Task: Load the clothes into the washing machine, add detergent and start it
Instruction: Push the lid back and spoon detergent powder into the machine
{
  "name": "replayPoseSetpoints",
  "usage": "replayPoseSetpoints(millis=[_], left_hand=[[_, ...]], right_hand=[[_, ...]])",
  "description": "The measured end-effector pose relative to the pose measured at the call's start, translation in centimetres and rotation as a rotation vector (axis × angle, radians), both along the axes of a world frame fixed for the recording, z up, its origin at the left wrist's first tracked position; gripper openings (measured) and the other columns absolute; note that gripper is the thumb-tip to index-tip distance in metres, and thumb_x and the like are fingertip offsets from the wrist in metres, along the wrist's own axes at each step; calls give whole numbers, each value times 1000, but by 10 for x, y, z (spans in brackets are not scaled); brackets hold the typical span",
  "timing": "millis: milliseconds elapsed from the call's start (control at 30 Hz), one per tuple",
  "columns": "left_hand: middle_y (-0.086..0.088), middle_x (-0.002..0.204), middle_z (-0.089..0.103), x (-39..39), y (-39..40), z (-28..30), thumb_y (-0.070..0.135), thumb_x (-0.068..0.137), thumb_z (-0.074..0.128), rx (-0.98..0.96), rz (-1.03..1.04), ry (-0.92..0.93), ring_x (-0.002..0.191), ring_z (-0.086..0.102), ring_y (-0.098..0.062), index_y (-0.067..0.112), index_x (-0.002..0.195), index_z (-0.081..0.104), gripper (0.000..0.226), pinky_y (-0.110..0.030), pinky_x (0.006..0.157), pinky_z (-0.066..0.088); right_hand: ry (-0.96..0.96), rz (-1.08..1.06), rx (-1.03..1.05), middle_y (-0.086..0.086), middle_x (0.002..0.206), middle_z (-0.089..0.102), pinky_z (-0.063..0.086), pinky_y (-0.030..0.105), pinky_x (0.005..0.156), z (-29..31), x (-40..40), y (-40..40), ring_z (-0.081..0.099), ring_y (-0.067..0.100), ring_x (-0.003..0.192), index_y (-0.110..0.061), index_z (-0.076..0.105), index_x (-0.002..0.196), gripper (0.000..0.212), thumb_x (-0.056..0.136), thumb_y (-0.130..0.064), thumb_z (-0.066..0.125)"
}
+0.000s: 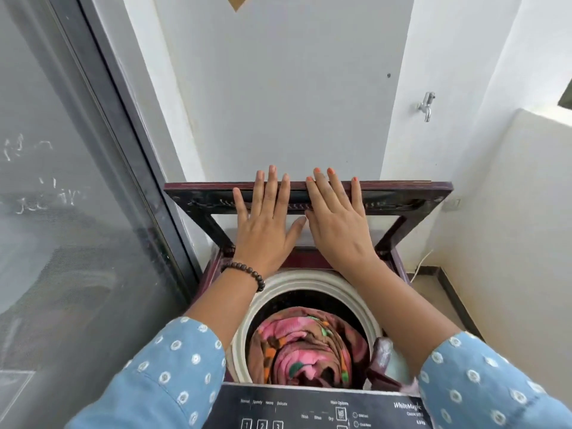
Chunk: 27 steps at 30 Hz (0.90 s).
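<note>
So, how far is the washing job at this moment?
Done: the pink and brown clothes lie inside the drum. In hand: the left hand and the right hand rest flat, fingers straight, on the raised lid. Left: the lid is not closed, and starting at the control panel is untouched. Whether detergent is added, I cannot tell.

You have two hands up: one left hand (263, 226) and one right hand (337, 224). You are facing one washing machine (213, 274), with one raised lid (198, 196), one drum opening (297, 281) and one control panel (309, 407). Inside the drum lies one bundle of pink and brown cloth (306, 348). You wear one beaded bracelet (247, 272). One tap (427, 105) sits on the wall, and one glass door (62, 181) stands to your left.
</note>
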<state>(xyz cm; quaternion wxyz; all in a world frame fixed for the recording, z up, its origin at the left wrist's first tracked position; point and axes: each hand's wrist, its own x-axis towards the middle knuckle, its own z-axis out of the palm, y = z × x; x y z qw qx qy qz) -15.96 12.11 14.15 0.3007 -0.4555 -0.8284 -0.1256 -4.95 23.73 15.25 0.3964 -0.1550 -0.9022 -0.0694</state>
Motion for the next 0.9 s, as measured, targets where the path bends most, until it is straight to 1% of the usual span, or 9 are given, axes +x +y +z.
replayPoseSetpoints(millis=[67,200,333,467,533,600,667,800,900], left_hand=[[-9,166,0,-20,20,13,56,100,20,16,-12,5,153,-3,-26,16,158,1,72,-62,119,-3],[-8,166,9,-56,55,31,52,99,20,41,-23,22,153,4,-26,14,158,13,70,-60,118,-3],[-6,166,10,-84,84,39,53,99,15,35,-10,9,154,5,-25,16,158,13,70,-60,118,-3],[-6,165,18,-108,108,43,54,99,16,27,-4,-5,153,11,-26,17,157,19,69,-62,119,0],[-5,164,20,-119,120,45,53,100,19,22,-8,-21,153,12,-26,17,156,22,66,-62,119,1],[-4,163,23,-130,131,47,50,102,28,31,-22,-44,152,14,-25,17,155,27,62,-62,119,1],[-4,162,26,-140,140,47,48,102,33,44,-28,-52,152,16,-25,17,153,31,60,-61,119,1],[-5,162,28,-154,154,43,47,102,31,46,-31,-63,151,18,-25,17,151,34,58,-60,119,2],[-5,163,25,-163,162,41,48,101,30,46,-31,-62,151,18,-25,17,151,34,59,-60,119,3]], right_hand=[[-17,-33,1,11,156,35,13,54,120,10,-20,17,27,29,147,-8,37,148,54,98,-24,51],[-34,-69,-12,10,157,34,12,53,121,25,-58,51,25,29,148,-9,36,149,54,100,-26,46],[-57,-121,-2,10,154,38,11,52,122,30,-88,77,27,30,147,-9,34,150,55,100,-32,35],[-57,-160,-24,9,154,39,9,51,121,30,-115,96,27,30,147,-8,33,150,59,99,-38,31],[-59,-176,-47,9,154,39,8,51,122,31,-128,105,26,30,147,-9,33,150,61,98,-42,29],[-66,-186,-74,8,155,38,8,50,122,32,-140,114,25,29,148,-9,33,150,64,98,-45,26],[-77,-192,-94,7,156,37,8,50,122,31,-150,123,25,29,148,-10,33,150,65,97,-47,25],[-89,-194,-112,7,156,36,9,50,121,27,-164,135,25,30,147,-10,32,150,62,99,-44,36],[-118,-214,-120,8,157,33,9,50,121,25,-170,140,24,30,148,-10,30,151,63,99,-45,30]])
